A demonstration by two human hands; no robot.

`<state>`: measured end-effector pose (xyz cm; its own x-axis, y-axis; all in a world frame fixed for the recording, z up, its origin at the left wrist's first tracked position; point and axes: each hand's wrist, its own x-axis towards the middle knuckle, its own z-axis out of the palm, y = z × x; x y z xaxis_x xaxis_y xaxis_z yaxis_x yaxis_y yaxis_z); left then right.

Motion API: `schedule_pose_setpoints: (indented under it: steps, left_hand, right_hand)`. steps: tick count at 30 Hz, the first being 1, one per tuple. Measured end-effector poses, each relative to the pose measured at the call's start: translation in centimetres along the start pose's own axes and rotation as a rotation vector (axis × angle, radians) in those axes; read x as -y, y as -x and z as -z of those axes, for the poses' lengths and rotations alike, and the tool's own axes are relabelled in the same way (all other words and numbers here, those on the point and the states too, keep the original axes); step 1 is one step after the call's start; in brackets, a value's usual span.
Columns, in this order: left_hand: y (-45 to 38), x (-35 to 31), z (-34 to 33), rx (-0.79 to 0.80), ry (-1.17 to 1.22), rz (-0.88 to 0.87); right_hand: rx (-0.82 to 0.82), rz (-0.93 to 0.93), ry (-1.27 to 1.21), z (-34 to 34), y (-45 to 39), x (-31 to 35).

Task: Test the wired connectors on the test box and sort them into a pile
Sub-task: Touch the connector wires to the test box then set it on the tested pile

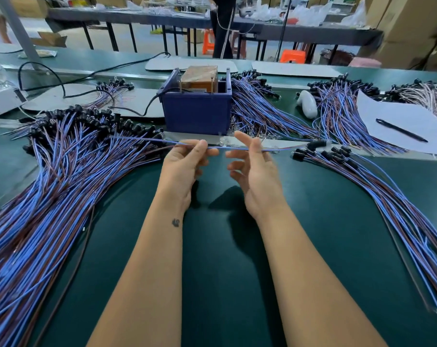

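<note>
One blue-and-brown wired connector (227, 147) stretches level before the single blue test box (197, 110), between two big piles. The left hand (185, 164) pinches it between thumb and forefinger. The right hand (253, 171) touches it with loosely spread fingers.

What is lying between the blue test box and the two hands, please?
In the head view, between the test box and the left hand and right hand lies a pale strip.
</note>
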<state>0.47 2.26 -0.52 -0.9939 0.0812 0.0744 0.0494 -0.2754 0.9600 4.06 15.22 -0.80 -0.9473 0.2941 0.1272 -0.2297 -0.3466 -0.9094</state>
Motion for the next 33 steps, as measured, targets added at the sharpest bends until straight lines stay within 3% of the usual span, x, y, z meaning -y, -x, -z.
schedule_pose_setpoints:
  steps: [3, 6, 8, 12, 15, 18, 21, 27, 30, 33]
  left_hand:
    - [1.0, -0.2, -0.7, 0.337, -0.179, -0.052]
    - [2.0, 0.5, -2.2, 0.682, -0.295, 0.038]
    - [2.4, 1.0, -3.2, 0.742, -0.458, -0.006]
    - [2.8, 1.5, -4.0, 0.631, -0.568, -0.039]
    - [3.2, 1.9, -4.6, 0.547, -0.650, -0.052]
    - [3.6, 2.1, -5.3, 0.526, -0.760, -0.085]
    - [3.7, 2.3, -5.6, 0.504, -0.831, -0.093]
    - [3.8, 2.7, -6.1, 0.452, -0.872, -0.088]
    - [3.8, 2.9, -6.2, 0.431, -0.844, -0.072]
    - [3.8, 2.7, -6.2, 0.286, -0.842, -0.126]
  right_hand:
    - [-0.207, -0.016, -0.032, 1.6, -0.9, 0.4]
    - [-0.245, 0.017, 0.027, 3.1, -1.7, 0.6]
    - [-0.249, 0.026, 0.163, 3.8, -1.8, 0.4]
    - [-0.292, 0.070, 0.545, 5.3, -1.7, 0.7]
    - [-0.253, 0.097, 0.991, 7.8, -1.6, 2.0]
    - [-0.216, 0.026, 1.421, 11.2, -1.3, 4.0]
    - [-0.207, -0.026, 1.678, 14.3, -0.9, 6.3]
    - [-0.422, -0.188, 1.881, 16.5, -0.4, 8.7]
    - [-0.513, -0.072, 1.937, 14.0, -0.5, 7.7]
    - [-0.412, 0.068, 1.724, 9.2, -0.7, 5.2]
